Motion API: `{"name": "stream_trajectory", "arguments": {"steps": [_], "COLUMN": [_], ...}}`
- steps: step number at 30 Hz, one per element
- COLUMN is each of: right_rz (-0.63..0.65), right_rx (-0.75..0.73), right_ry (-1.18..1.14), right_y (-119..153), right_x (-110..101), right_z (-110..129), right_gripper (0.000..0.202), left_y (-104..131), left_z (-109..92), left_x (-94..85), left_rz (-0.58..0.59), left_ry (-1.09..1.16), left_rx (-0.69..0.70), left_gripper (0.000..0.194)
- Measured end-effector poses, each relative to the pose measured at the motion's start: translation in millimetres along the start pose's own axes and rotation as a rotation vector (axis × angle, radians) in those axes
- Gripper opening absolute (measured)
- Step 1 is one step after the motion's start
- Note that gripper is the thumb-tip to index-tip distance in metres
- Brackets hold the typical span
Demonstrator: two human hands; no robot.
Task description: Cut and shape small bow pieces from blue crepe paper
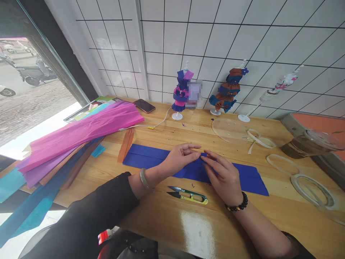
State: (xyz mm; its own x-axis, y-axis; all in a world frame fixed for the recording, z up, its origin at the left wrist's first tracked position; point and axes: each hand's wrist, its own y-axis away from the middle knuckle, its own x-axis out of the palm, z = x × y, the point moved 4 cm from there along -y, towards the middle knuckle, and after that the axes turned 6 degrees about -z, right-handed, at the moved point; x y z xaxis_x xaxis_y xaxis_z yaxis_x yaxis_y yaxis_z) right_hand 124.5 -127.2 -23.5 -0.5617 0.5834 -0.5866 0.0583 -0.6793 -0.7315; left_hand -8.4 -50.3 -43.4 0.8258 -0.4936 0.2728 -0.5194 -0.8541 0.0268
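A long strip of dark blue crepe paper [244,176] lies across the wooden table in front of me. Over its middle, my left hand [180,158] pinches the paper's upper edge between thumb and fingers; a jade-coloured bangle is on that wrist. My right hand [222,172], with a dark bead bracelet, pinches the same edge just beside the left fingertips. Whether the pinched bit is part of the strip or a separate small piece, I cannot tell. Yellow-handled thread snips [192,196] lie below the strip, touched by neither hand.
Pink crepe paper [88,129] and other coloured sheets are piled at the left. A phone [145,105] lies near the wall. Dressed small stands [181,93] line the back. Tape rolls [312,190] and a lidded cup [302,145] are at the right.
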Motion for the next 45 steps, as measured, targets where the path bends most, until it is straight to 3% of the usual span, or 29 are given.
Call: {"name": "stream_trajectory", "arguments": {"steps": [7, 11, 14, 16, 20, 32, 45], "right_rz": [0.032, -0.002, -0.006, 0.036, 0.082, 0.048, 0.064], "right_rx": [0.060, 0.354, 0.616, 0.691, 0.699, 0.852, 0.767], "right_ry": [-0.120, -0.367, -0.537, -0.583, -0.598, -0.656, -0.554], "right_y": [-2, -3, 0, 1, 2, 10, 6], "right_x": [2, 0, 5, 9, 13, 20, 19], "right_z": [3, -5, -16, -19, -20, -26, -20], "right_gripper": [0.026, 0.021, 0.021, 0.023, 0.023, 0.023, 0.021], "left_y": [-5, -3, 0, 1, 3, 2, 4], "left_z": [2, -3, -3, 0, 4, 1, 5], "left_x": [-3.2, -2.9, 0.2, 1.8, 3.2, 4.2, 2.8], "left_rz": [-0.040, -0.071, -0.023, 0.011, 0.042, 0.008, -0.029], "left_ry": [-0.038, -0.146, -0.191, -0.212, -0.253, -0.229, -0.285], "left_rx": [0.091, 0.134, 0.177, 0.201, 0.222, 0.195, 0.276], "left_gripper": [0.042, 0.040, 0.041, 0.043, 0.044, 0.044, 0.054]}}
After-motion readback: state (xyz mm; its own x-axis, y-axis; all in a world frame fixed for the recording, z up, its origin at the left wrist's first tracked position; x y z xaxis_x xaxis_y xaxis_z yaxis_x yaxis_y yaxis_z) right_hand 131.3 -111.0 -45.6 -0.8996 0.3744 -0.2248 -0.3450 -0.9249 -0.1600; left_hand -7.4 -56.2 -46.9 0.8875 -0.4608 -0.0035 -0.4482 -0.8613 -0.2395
